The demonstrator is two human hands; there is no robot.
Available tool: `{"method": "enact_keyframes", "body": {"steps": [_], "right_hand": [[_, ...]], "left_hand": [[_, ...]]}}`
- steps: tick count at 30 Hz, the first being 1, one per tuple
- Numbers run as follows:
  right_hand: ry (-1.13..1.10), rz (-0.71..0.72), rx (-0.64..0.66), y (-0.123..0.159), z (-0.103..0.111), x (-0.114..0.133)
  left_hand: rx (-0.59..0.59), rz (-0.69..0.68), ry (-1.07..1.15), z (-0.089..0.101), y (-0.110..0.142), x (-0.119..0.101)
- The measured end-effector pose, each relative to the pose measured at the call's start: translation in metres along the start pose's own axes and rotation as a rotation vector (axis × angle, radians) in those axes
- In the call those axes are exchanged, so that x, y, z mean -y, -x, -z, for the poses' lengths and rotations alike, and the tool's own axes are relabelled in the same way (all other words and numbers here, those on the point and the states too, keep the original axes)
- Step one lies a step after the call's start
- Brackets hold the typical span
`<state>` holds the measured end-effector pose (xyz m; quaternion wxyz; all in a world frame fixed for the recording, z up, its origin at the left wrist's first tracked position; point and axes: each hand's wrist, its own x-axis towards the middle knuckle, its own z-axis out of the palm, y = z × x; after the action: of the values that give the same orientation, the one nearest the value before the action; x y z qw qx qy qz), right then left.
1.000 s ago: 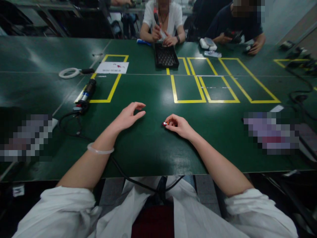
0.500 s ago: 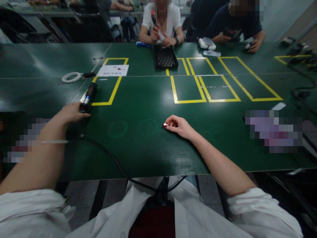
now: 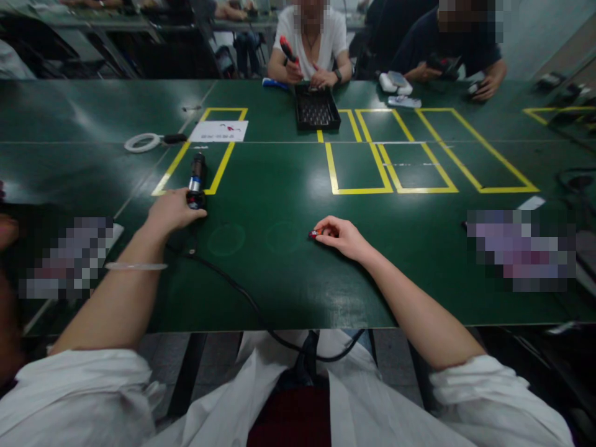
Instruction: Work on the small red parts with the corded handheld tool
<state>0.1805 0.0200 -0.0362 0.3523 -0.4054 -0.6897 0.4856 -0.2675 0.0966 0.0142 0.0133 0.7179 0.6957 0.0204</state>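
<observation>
My left hand (image 3: pixel 171 211) is closed round the rear end of a black corded electric screwdriver (image 3: pixel 196 180) with a blue and silver band, which lies on the green table (image 3: pixel 279 279) pointing away from me. Its black cable (image 3: pixel 242 292) runs back over the table edge toward my lap. My right hand (image 3: pixel 342 236) rests on the table and pinches a small red and silver part (image 3: pixel 313 234) between fingertips.
Yellow taped rectangles (image 3: pixel 382 167) mark the table. A white paper (image 3: pixel 218 130) and a white coil (image 3: pixel 142 142) lie at the far left. A black tray (image 3: pixel 316 112) sits before a person opposite holding a red tool; another person sits to the right.
My left hand reached left from the table's middle to the screwdriver, grasped it, and has drawn it rightward and turned it more upright. The right hand stayed still on the small part.
</observation>
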Motion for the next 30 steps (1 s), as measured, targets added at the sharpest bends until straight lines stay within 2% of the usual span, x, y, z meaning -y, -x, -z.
{"method": "enact_keyframes", "body": {"steps": [4,10,16,21,30], "right_hand": [[0.002,-0.01,-0.014,0.0,0.0,-0.001],[0.027,0.012,-0.055,0.001,-0.002,0.001],[0.07,0.076,-0.149,0.001,-0.001,0.002],[0.186,0.142,-0.16,0.001,0.003,0.002],[0.345,0.19,-0.13,0.002,0.003,0.001]], "left_hand": [[0.037,0.03,-0.086,0.002,0.019,-0.066],[-0.007,-0.169,-0.026,-0.003,0.049,-0.157],[-0.015,-0.33,0.047,-0.005,0.073,-0.224],[-0.008,-0.398,0.091,-0.006,0.081,-0.251],[-0.024,-0.431,0.102,-0.01,0.085,-0.259]]}}
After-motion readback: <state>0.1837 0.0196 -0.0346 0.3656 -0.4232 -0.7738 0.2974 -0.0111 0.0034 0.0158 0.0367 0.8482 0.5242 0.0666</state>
